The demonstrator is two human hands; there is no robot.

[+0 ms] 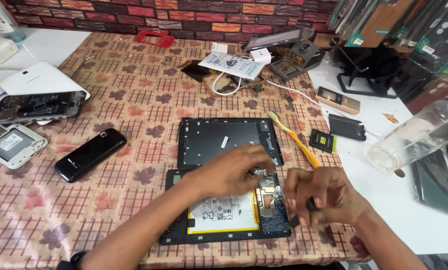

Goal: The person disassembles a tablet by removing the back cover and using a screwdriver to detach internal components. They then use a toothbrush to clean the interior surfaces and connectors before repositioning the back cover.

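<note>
The left hand (234, 172) rests spread on the opened tablet (224, 212) lying on the patterned tablecloth (134, 100), the right hand (321, 195) pinches a small dark tool (311, 204) beside it; the work seems at the board, needing fine aim.

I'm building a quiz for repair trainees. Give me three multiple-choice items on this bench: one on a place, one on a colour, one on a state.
1. Where does the black phone lie?
A. left of the opened tablet
B. on the white table
C. on the tablet

2. What colour is the toothbrush?
A. red
B. yellow-orange
C. blue

3. How is the tablet?
A. sealed
B. boxed
C. opened, battery showing

Answers: 1 A, it lies on the patterned cloth at left; 2 B, its handle shows this; 3 C, the left hand rests on its exposed inside.
</note>
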